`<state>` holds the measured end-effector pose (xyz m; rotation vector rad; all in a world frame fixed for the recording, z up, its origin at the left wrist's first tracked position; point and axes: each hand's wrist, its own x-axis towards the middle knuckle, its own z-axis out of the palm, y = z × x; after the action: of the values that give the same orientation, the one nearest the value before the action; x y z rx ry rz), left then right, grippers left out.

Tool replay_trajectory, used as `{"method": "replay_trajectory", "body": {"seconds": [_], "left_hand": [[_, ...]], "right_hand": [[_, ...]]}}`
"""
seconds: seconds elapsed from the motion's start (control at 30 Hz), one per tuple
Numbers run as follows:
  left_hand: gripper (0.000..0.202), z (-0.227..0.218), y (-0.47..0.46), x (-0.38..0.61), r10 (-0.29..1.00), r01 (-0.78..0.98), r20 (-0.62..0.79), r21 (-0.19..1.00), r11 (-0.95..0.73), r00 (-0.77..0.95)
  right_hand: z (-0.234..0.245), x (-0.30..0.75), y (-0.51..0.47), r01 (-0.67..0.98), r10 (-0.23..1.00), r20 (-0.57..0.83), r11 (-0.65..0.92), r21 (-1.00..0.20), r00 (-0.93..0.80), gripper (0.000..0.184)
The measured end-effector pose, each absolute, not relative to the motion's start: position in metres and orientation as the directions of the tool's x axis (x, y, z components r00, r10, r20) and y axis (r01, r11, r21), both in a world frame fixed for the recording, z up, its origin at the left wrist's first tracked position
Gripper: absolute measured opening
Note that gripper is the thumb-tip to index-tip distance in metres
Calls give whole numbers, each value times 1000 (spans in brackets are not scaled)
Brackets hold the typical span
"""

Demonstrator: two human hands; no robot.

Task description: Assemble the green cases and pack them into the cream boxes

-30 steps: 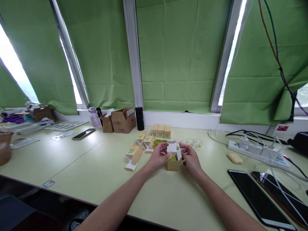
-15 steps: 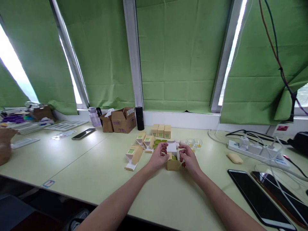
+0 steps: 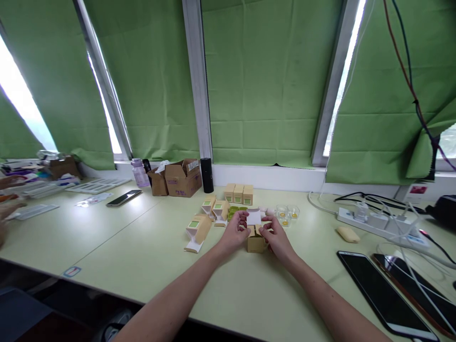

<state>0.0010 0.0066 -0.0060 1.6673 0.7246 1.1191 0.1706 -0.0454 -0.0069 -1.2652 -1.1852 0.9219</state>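
A small tan cardboard box (image 3: 255, 244) stands on the pale green table (image 3: 142, 247) between my two hands. Its white lid flap (image 3: 253, 217) sticks up at the back. My left hand (image 3: 235, 232) grips the box's left side, fingers curled. My right hand (image 3: 275, 239) presses on the box's right top flap, fingers bent over it. What is inside the box is hidden.
Opened tan boxes (image 3: 198, 231) lie to the left, three closed ones (image 3: 238, 193) stand behind, with green jars (image 3: 236, 209) and clear cups (image 3: 287, 213). Brown cartons (image 3: 182, 177), a black cylinder (image 3: 206, 175), a phone (image 3: 124, 198); tablets (image 3: 384, 294) and a power strip (image 3: 381, 222) at right.
My right hand moved left onto the box and folded its right flap down. The green thing seen inside earlier is now covered. Another person's hand at the far left edge shifted.
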Motion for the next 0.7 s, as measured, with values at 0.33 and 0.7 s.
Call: {"method": "replay_trajectory", "body": {"seconds": [0.33,0.7], "left_hand": [[46,-5,6,2,847,-48,341,935,-353,408],[36,-5,5,2,840,-1,374,914,-407,392]], "right_hand": [[-11,172,-42,112,971,157,138,-984,182,45],[-11,174,-41,95,970,167,152,-984,179,44]]}}
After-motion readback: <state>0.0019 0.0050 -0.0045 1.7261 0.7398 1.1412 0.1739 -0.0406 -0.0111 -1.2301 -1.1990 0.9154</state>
